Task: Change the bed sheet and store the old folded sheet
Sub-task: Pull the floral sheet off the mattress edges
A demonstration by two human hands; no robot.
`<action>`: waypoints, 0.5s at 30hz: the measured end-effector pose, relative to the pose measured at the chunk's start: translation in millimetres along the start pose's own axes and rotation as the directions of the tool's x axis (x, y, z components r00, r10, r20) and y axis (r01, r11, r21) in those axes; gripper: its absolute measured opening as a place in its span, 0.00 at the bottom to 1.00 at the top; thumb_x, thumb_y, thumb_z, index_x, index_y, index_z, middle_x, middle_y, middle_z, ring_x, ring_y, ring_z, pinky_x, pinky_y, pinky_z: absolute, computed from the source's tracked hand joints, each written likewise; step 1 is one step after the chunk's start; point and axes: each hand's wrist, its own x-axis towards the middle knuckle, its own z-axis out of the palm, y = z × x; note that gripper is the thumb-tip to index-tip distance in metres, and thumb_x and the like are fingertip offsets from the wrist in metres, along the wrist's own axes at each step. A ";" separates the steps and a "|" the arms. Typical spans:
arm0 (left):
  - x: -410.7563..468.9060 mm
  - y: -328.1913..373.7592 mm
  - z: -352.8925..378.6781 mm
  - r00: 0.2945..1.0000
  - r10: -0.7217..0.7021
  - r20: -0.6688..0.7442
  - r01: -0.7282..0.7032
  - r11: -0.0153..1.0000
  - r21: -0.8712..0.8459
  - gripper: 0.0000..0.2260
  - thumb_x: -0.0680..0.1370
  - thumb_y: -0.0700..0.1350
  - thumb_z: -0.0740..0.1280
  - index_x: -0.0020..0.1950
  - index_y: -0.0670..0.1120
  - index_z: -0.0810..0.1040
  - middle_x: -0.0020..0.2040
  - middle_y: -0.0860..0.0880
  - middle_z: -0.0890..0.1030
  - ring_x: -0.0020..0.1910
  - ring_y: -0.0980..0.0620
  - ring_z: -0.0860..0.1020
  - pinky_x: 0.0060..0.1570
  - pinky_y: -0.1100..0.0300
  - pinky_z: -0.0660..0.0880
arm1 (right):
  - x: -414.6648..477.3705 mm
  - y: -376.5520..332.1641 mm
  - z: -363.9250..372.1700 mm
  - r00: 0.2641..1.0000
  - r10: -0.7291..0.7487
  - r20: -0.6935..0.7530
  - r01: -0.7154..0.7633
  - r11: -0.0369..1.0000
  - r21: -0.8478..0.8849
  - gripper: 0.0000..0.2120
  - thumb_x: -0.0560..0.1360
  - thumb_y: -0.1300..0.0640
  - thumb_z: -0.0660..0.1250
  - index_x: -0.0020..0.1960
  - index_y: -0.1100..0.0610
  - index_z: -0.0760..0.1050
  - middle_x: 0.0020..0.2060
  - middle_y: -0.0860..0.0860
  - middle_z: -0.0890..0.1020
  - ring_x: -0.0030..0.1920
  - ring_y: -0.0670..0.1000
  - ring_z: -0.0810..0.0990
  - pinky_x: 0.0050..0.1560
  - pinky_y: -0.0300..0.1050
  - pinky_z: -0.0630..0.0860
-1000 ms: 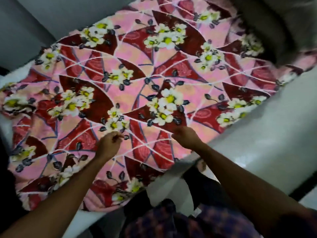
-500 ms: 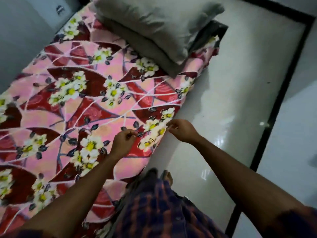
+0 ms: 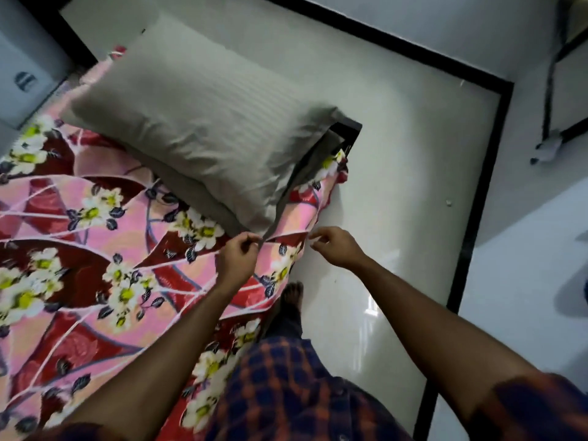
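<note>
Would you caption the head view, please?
Left hand pinches the floral sheet beside the grey pillow; right hand at its edge.

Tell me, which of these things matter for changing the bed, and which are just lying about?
For the job: sheet, pillows, left hand pinching the sheet, right hand at its edge.
Lying about: grey box, black stand, white scrap on the floor.
</note>
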 end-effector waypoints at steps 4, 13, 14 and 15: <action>63.1 67.3 31.7 0.999 0.042 -0.002 -0.042 0.998 0.036 0.08 0.77 0.38 0.68 0.50 0.48 0.84 0.45 0.53 0.85 0.46 0.54 0.82 0.49 0.58 0.78 | 68.4 1.0 -71.5 0.998 0.070 -0.008 -0.070 0.997 0.029 0.11 0.77 0.54 0.68 0.58 0.52 0.83 0.51 0.51 0.85 0.52 0.53 0.83 0.54 0.47 0.78; 169.8 163.0 75.0 0.982 0.166 -0.088 -0.152 0.978 0.146 0.09 0.75 0.37 0.67 0.50 0.48 0.84 0.46 0.53 0.84 0.45 0.54 0.80 0.47 0.63 0.74 | 210.9 -9.0 -194.8 0.992 0.067 -0.111 -0.052 0.990 0.127 0.11 0.73 0.52 0.67 0.52 0.50 0.84 0.43 0.46 0.87 0.40 0.47 0.86 0.46 0.43 0.82; 182.4 172.6 82.4 0.972 0.219 -0.083 -0.200 0.961 0.193 0.10 0.74 0.37 0.66 0.50 0.47 0.84 0.47 0.51 0.84 0.45 0.53 0.80 0.47 0.61 0.74 | 225.6 -7.1 -207.6 0.992 0.073 -0.100 -0.058 0.987 0.147 0.10 0.74 0.54 0.67 0.51 0.51 0.84 0.40 0.46 0.86 0.36 0.45 0.85 0.39 0.38 0.80; 192.8 181.1 89.2 0.959 0.278 -0.054 -0.258 0.935 0.243 0.10 0.74 0.38 0.66 0.50 0.46 0.84 0.46 0.50 0.83 0.46 0.50 0.80 0.48 0.58 0.74 | 237.8 -2.8 -216.4 0.994 0.075 -0.077 -0.063 0.987 0.147 0.08 0.74 0.55 0.67 0.49 0.51 0.84 0.38 0.45 0.85 0.32 0.42 0.83 0.33 0.34 0.76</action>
